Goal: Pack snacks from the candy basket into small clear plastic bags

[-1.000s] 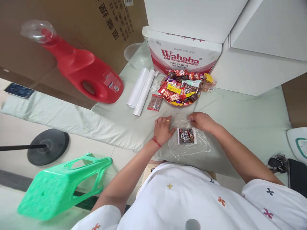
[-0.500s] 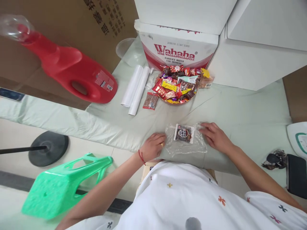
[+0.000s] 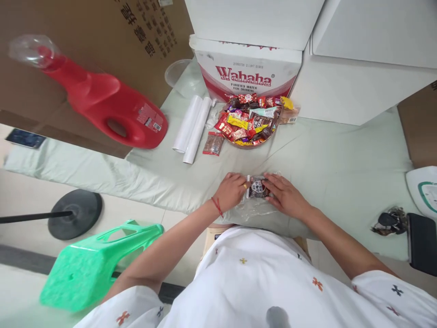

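Note:
A small dark snack packet (image 3: pixel 258 188) with white ends lies on a crumpled clear plastic bag (image 3: pixel 256 210) close to the table's front edge. At its left end is my left hand (image 3: pixel 232 193), fingers bent and closed on the plastic beside the packet; the fingertips are partly hidden. My right hand (image 3: pixel 286 196) covers the packet's right end, with its fingers stretched out and slightly apart on top. Much of the bag is hidden beneath both hands.
A bowl of wrapped candies (image 3: pixel 252 142) stands before a Wahaba-style printed water carton (image 3: pixel 246 73). To its left are white paper rolls (image 3: pixel 193 130), a red-brown packet (image 3: pixel 213 143) and a red jug (image 3: pixel 112 105). Keys (image 3: pixel 389 222) and a black phone (image 3: pixel 422 243) lie right. A green stool (image 3: pixel 88 269) is below.
Both hands have moved inward from the bag's sides to the packet. The bag's edges are drawn in with them, and my right fingers now cover the packet's right end.

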`<state>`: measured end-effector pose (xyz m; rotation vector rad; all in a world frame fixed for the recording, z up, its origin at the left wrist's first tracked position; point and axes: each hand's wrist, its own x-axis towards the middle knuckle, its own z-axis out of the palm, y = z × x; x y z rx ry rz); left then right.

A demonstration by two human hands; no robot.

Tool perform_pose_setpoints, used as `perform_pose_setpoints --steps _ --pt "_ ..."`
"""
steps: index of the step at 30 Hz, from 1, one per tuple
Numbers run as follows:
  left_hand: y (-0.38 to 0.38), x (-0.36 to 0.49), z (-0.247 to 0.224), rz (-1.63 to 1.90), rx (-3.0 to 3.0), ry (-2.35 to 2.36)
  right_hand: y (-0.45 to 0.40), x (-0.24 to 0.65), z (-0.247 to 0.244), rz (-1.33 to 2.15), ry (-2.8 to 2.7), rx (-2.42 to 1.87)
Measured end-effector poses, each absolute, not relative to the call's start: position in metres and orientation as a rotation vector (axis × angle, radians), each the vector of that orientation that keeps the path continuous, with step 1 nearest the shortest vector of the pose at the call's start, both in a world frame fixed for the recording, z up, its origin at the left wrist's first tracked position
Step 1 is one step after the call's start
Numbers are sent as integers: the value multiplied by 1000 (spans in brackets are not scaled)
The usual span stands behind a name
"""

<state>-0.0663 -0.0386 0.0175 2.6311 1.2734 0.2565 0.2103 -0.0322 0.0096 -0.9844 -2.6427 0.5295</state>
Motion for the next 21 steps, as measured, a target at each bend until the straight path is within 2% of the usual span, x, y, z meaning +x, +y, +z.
perform_pose_setpoints --steps 4,11,17,21 --pt "-70 -89 3 247 2728 1117 -42 220 -2 572 -2720 -977" --pt "-111 -104 3 451 2606 1119 -62 249 20 689 -2726 -720" --pt "-126 -85 9 337 2594 1304 -75 255 19 534 -2494 -767" --pt "-131 -74 5 354 2632 1385 -59 236 32 733 -2380 -793"
